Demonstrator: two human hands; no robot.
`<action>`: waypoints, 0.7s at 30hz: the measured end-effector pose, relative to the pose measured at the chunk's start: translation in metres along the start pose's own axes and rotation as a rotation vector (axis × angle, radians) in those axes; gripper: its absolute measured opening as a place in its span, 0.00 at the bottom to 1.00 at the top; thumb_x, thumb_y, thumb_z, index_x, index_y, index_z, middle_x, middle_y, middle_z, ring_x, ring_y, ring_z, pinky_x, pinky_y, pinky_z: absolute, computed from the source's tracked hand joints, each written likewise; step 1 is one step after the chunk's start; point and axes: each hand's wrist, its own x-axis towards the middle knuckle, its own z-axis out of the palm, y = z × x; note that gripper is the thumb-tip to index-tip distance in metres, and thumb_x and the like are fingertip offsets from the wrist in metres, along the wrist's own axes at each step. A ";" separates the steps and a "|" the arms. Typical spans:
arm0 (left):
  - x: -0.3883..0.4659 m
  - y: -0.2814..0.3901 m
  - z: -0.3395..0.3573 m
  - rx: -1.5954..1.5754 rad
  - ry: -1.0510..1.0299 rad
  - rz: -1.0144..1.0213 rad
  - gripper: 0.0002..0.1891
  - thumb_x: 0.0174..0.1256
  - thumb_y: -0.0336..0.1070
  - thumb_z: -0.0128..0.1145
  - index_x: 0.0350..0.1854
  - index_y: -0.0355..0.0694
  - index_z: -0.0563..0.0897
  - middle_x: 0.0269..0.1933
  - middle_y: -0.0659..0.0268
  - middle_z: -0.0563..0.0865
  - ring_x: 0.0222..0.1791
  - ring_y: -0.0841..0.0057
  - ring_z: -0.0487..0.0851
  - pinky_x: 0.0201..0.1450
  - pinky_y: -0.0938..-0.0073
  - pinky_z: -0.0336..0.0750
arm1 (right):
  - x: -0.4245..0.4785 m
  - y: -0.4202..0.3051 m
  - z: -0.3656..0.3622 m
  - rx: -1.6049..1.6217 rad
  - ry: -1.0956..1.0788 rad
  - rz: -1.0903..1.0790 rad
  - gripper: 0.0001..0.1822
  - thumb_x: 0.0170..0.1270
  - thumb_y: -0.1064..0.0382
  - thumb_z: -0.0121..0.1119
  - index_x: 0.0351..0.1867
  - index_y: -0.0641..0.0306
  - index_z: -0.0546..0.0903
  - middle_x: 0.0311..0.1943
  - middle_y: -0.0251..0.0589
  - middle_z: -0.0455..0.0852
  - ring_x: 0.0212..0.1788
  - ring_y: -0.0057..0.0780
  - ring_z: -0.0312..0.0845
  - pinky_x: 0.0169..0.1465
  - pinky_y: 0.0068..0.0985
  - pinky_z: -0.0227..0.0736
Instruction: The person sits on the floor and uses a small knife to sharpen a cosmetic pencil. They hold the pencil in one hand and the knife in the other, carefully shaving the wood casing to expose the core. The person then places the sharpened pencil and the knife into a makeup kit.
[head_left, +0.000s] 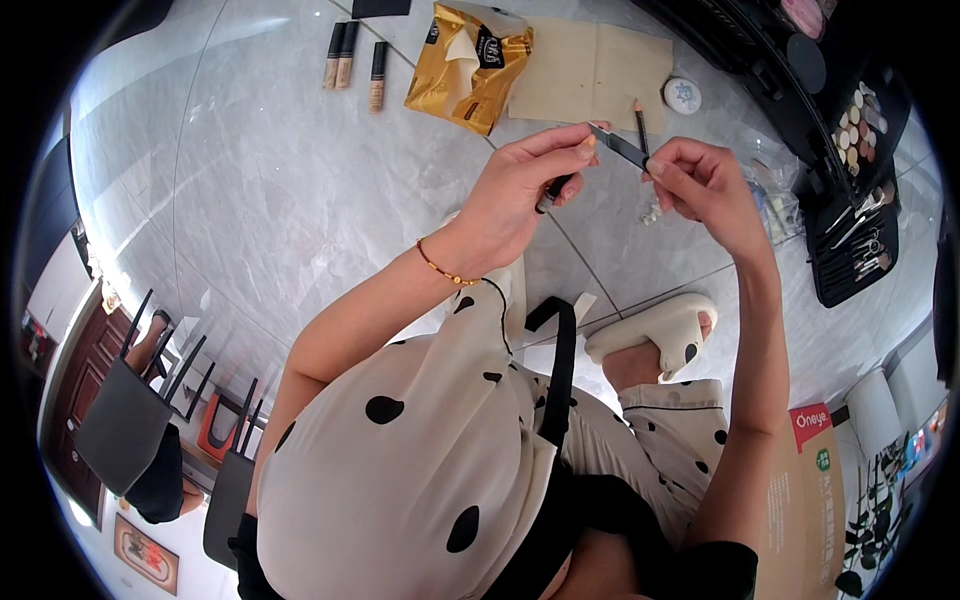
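My left hand (525, 169) grips a dark cosmetic pencil (553, 193). Its bared wooden end shows between thumb and forefinger. In my right hand (694, 180) is a small dark flat-bladed knife (619, 148), pinched at its near end. The other end of the blade reaches my left fingertips, beside the pencil's tip; whether it touches the wood I cannot tell. Just beyond, a second dark pencil (641, 129) with a wooden tip lies partly on a beige paper sheet (592, 64). A crumpled clear and white scrap (651, 217) shows below my right fingers.
A gold tissue pack (431, 90) lies against the paper, near a round white lidded jar (682, 96). Several concealer tubes (377, 79) are on the tiled floor. To the right are a clear plastic bag (776, 191), a makeup palette (855, 135) and a brush case (855, 255).
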 end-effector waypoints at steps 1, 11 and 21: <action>0.000 0.000 0.000 0.002 -0.001 0.001 0.17 0.62 0.37 0.49 0.52 0.38 0.73 0.32 0.74 0.73 0.25 0.87 0.64 0.28 0.87 0.55 | 0.000 0.000 0.000 0.001 0.003 -0.003 0.09 0.58 0.62 0.54 0.27 0.66 0.79 0.14 0.26 0.72 0.17 0.07 0.61 0.20 0.11 0.51; 0.003 -0.004 -0.003 -0.023 0.038 0.008 0.16 0.61 0.36 0.50 0.51 0.38 0.73 0.33 0.73 0.74 0.25 0.86 0.64 0.28 0.87 0.56 | 0.003 0.001 -0.002 0.002 0.007 -0.001 0.10 0.59 0.61 0.54 0.27 0.65 0.79 0.13 0.26 0.72 0.15 0.07 0.58 0.17 0.10 0.47; 0.004 -0.002 -0.002 -0.034 0.010 0.036 0.19 0.63 0.36 0.47 0.55 0.35 0.70 0.33 0.71 0.76 0.25 0.84 0.65 0.28 0.86 0.59 | 0.004 0.004 -0.009 0.105 0.085 -0.013 0.09 0.59 0.61 0.53 0.28 0.64 0.78 0.13 0.27 0.71 0.13 0.07 0.53 0.16 0.11 0.44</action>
